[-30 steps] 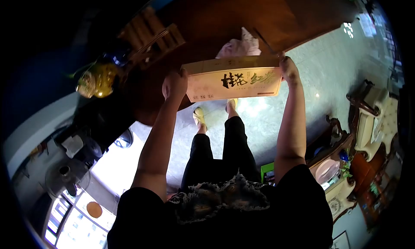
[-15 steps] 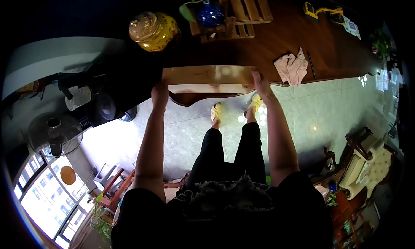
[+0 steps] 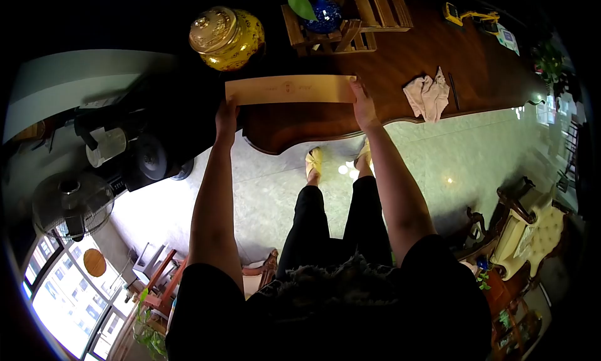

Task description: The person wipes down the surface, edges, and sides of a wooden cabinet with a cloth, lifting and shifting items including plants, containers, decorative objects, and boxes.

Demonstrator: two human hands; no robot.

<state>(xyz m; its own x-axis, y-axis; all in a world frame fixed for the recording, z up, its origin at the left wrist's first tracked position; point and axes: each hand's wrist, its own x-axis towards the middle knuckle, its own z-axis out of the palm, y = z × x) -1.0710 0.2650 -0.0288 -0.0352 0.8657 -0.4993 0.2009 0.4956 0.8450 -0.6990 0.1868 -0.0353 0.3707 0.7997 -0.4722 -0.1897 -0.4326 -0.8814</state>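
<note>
A long, flat-sided tan box (image 3: 290, 90) is held level between my two hands, at the front edge of a dark wooden table (image 3: 300, 124). One narrow side with faint printing faces me. My left hand (image 3: 226, 118) grips its left end, and my right hand (image 3: 364, 103) grips its right end with the thumb near the top corner. Whether the box touches the table cannot be made out. To its right on the table lies a crumpled pink cloth (image 3: 428, 96), beside a thin dark stick (image 3: 454, 91).
A yellow lidded jar (image 3: 230, 38) stands behind the box's left end. Further right are a blue vase (image 3: 323, 15) with a leaf and a wooden slatted stand (image 3: 372, 9). A toy excavator (image 3: 471, 15) sits at the back right; a fan (image 3: 72, 206) is at left.
The box has tipped so its lettered face no longer shows, and it has moved forward over the table with both hands. The view has turned, bringing the jar and cloth into clearer sight.
</note>
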